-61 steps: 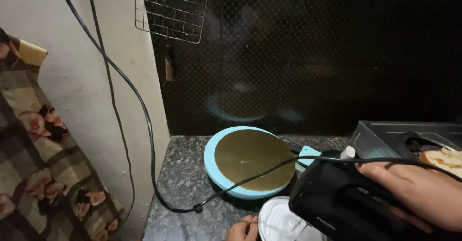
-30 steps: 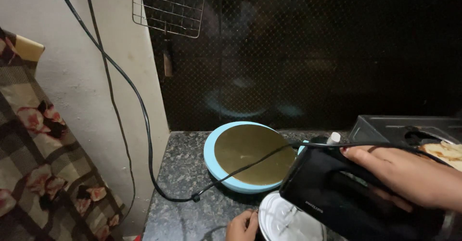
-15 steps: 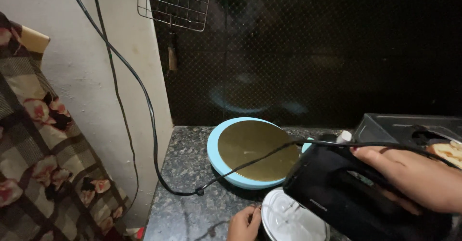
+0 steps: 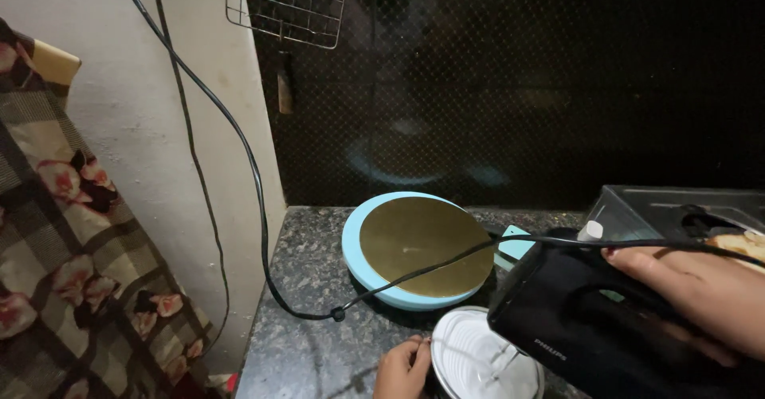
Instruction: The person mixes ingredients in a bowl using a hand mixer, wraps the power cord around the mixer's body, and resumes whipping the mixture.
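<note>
My right hand grips the handle of a black electric hand mixer at the lower right. Its beaters dip into a round bowl of white cream at the bottom edge. My left hand rests against the bowl's left rim, fingers curled on it. The mixer's black power cord runs left across a light blue turntable with a gold round board on top, then climbs the wall.
A dark speckled stone counter carries everything. A dark box-shaped appliance stands at the right. A wire rack hangs on the dark tiled wall. A checked floral cloth hangs at the left.
The view has shifted slightly and the mixer has dropped a little lower over the bowl. My left hand stays at the bowl's rim.
</note>
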